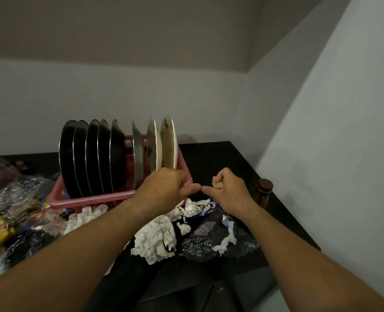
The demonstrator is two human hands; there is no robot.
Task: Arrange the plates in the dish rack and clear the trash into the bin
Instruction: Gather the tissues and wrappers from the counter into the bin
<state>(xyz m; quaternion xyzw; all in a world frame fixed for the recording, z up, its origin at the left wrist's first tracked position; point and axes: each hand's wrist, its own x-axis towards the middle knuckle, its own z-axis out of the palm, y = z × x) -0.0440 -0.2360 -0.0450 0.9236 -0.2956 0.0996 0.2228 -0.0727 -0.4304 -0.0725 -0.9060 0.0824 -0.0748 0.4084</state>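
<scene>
A pink dish rack [85, 200] stands on the black counter [211, 158]. Several dark steel plates [89, 158] stand upright in its left part, and two cream patterned plates [164, 145] stand at its right end. My left hand [164, 190] is at the rack's front right corner with fingers curled; what they hold is hidden. My right hand [226, 190] grips a small crumpled tissue wad [217, 183] just right of the rack. The two thumbs touch tip to tip. Crumpled white tissues [157, 239] and a blue snack wrapper [205, 209] lie below my hands.
A black plastic bag [209, 242] lies on the counter by the tissues. Food packets and shiny wrappers [17, 221] crowd the left side. A brown-lidded jar [263, 192] stands by the right wall. A dark cabinet front [186, 289] is below the counter edge.
</scene>
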